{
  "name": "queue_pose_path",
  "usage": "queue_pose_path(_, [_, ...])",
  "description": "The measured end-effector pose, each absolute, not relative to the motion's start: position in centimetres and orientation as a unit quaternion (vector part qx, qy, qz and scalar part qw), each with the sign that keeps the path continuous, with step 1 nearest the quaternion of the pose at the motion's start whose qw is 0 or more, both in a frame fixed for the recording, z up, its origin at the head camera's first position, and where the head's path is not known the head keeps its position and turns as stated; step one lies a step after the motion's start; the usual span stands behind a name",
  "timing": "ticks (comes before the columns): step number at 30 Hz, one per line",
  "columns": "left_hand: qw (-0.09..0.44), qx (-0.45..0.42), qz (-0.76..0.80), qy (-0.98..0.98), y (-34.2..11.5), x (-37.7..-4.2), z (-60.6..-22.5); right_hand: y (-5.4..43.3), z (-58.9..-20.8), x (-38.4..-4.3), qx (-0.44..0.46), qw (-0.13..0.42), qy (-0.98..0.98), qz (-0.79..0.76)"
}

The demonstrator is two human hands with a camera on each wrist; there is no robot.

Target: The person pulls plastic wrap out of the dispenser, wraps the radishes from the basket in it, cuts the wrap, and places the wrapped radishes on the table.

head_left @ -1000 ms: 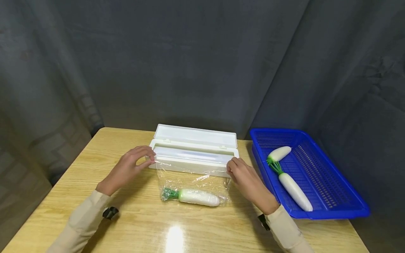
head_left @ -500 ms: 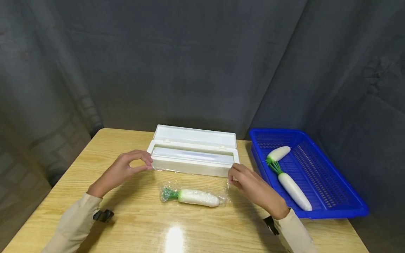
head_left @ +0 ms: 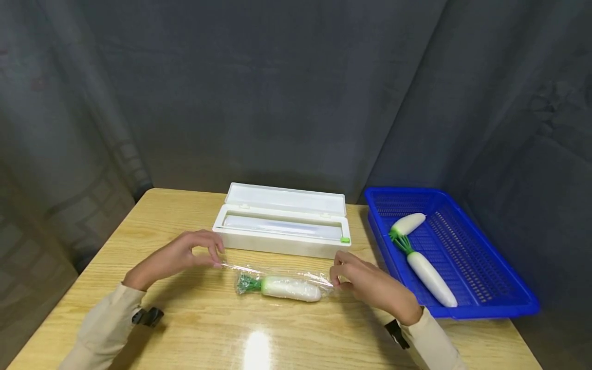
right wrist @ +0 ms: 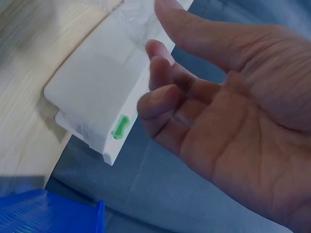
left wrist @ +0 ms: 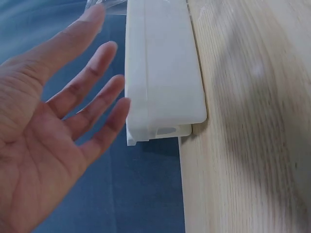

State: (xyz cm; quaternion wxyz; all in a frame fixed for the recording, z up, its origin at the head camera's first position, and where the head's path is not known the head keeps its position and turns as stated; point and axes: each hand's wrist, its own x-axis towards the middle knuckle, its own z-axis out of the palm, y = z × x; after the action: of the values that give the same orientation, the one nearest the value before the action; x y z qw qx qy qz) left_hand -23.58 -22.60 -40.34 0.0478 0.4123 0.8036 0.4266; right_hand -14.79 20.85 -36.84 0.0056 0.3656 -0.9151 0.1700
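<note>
A sheet of cling film [head_left: 247, 269] stretches low between my two hands. My left hand [head_left: 178, 255] pinches its left end, and my right hand [head_left: 376, 289] pinches the right end. Beneath the film lies a white radish [head_left: 290, 289] with green leaves to the left, covered in clear wrap. Behind it stands the white cling film dispenser [head_left: 277, 243], its lid [head_left: 284, 199] tipped back and the film roll [head_left: 282, 226] showing inside. A green slider [head_left: 345, 240] sits at the dispenser's right end. In the left wrist view, film [left wrist: 114, 6] shows by the thumb tip.
On the right, a blue plastic basket [head_left: 485, 312] holds two more white radishes, a long one [head_left: 432, 280] and a shorter one [head_left: 408, 225]. Dark grey curtains [head_left: 259, 92] hang behind the wooden table [head_left: 208, 329].
Both hands have drawn the film's edge down, away from the dispenser toward the radish. The green slider is now visible where the right hand was. Radish and basket stay put.
</note>
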Motion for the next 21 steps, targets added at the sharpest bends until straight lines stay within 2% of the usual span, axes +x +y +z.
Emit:
queue_pose_path(5, [0.085,0.444,0.433,0.78,-22.4,-23.6,-40.7,20.6,-37.2,-14.5,0.367,-0.037,-0.912,0.178])
queue_pose_path(9, [0.086,0.476,0.418,0.769,-22.1,-23.7,-40.9,20.3,-37.8,-14.4,0.372,-0.05,-0.909,0.18])
queue_pose_path(16, [0.103,0.475,0.394,0.78,-22.0,-23.5,-41.2,19.8,-38.6,-14.3,0.333,-0.114,-0.916,0.192])
queue_pose_path(21, [0.105,0.453,0.362,0.808,-21.7,-23.3,-41.5,19.4,-39.4,-14.3,0.34,-0.102,-0.918,0.177])
